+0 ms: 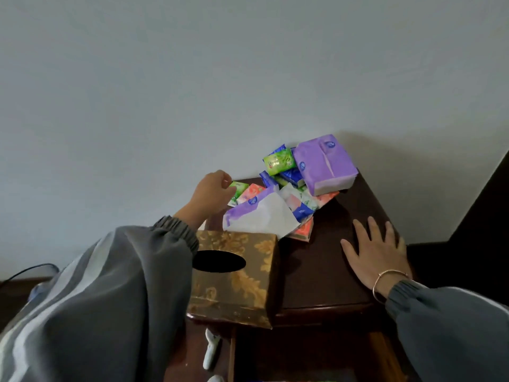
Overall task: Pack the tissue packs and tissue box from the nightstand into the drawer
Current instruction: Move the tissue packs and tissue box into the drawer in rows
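Note:
A heap of tissue packs lies at the back of the dark wooden nightstand (325, 260). A large purple pack (325, 164) tops it, with an opened purple-and-white pack (259, 216) in front, a green pack (279, 161), plus blue and orange ones. My left hand (212, 194) reaches to the heap's left end and pinches a small green pack (238, 188). A brown-and-gold patterned tissue box (237, 277) with an oval slot stands at the front left edge. My right hand (377, 252) rests flat on the nightstand top at the right. The drawer (303, 354) below looks open, dark inside.
A plain pale wall rises behind the nightstand. A dark piece of furniture (479, 216) borders the nightstand on the right. A black cable (27, 271) runs along the left. A white object (210, 351) hangs beside the nightstand's lower left.

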`<state>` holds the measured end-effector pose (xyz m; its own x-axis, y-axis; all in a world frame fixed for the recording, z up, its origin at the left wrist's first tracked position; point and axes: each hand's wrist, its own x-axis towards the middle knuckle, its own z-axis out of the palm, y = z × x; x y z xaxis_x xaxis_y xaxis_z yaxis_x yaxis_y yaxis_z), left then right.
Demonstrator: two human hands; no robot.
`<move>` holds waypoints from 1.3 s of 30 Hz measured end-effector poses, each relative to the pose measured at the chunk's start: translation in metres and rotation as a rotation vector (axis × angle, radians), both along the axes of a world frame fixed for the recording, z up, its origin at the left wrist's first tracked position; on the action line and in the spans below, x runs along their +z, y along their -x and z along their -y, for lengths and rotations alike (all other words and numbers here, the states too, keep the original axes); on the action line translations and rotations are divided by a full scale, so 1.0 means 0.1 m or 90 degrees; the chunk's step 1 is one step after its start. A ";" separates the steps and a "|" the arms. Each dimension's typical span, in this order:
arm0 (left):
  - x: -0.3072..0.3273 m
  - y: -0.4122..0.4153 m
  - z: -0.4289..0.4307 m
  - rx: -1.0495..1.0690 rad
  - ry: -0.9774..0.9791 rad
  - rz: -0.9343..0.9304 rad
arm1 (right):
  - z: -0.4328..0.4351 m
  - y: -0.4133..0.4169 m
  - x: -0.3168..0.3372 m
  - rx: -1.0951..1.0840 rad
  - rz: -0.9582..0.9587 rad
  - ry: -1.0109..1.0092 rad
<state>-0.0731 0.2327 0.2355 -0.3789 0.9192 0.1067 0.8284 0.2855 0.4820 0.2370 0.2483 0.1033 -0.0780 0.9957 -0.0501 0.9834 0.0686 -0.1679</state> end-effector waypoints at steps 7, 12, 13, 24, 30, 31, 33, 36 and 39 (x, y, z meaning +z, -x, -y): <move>-0.39 0.26 -0.89 0.111 0.172 0.041 | 0.03 0.00 0.00 -0.009 0.032 -0.022; -0.64 0.32 -0.98 0.114 0.177 0.114 | 0.03 -0.02 -0.04 -0.011 0.039 -0.022; -0.67 0.36 -0.98 0.120 0.166 0.154 | 0.03 -0.02 -0.04 -0.010 0.036 -0.021; -0.16 0.23 -1.10 -0.021 -0.141 0.414 | 0.03 0.00 0.00 -0.008 0.027 -0.008; -0.08 -0.26 -1.38 -0.214 0.084 0.077 | 0.04 0.01 0.01 -0.012 0.030 -0.010; -0.10 -0.28 -1.42 -0.218 0.105 0.037 | 0.03 0.02 0.01 -0.013 0.029 -0.009; -0.13 -0.29 -1.49 -0.227 0.130 0.005 | 0.03 0.02 0.01 -0.012 0.030 -0.008; -0.16 -0.33 -1.58 -0.251 0.171 -0.044 | 0.03 0.02 0.01 -0.008 0.030 -0.011; -0.19 -0.38 -1.66 -0.256 0.181 -0.079 | 0.03 0.02 -0.01 -0.008 0.025 -0.018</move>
<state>-0.0346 0.3985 0.2165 0.0106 0.9891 -0.1469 0.9458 0.0377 0.3225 0.2354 0.2455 0.1027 -0.0632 0.9977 -0.0251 0.9901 0.0596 -0.1273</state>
